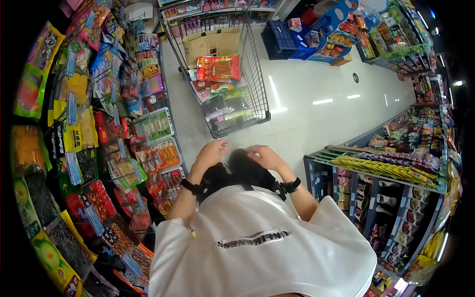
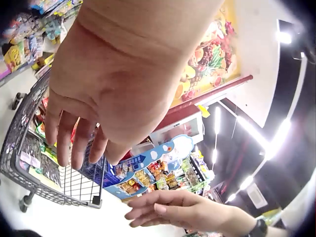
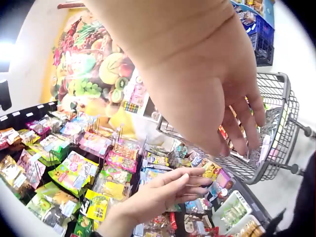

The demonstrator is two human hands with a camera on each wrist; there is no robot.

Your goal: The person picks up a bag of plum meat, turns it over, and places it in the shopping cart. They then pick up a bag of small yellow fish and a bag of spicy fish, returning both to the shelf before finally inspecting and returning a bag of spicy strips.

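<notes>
My left hand [image 1: 213, 152] and right hand [image 1: 265, 157] hover apart in front of my body, each holding nothing. In the left wrist view the left hand [image 2: 108, 94] has its fingers loosely extended, with the right hand [image 2: 180, 210] below it. The right wrist view shows the right hand [image 3: 207, 94] with relaxed fingers too. Ahead of them stands a wire shopping cart [image 1: 267, 115], apart from both hands in the head view. Inside it lie a brown paper bag [image 1: 210, 47], a red snack packet [image 1: 217, 68] and several other packages.
On the left, a shelf rack carries hanging snack bags [image 1: 74, 128] and white trays [image 1: 156, 126] of packets. To the right is a low shelf [image 1: 386, 166] with small packets. Blue crates [image 1: 282, 42] and a blue display stand [image 1: 331, 44] sit beyond the pale tiled floor [image 1: 307, 94].
</notes>
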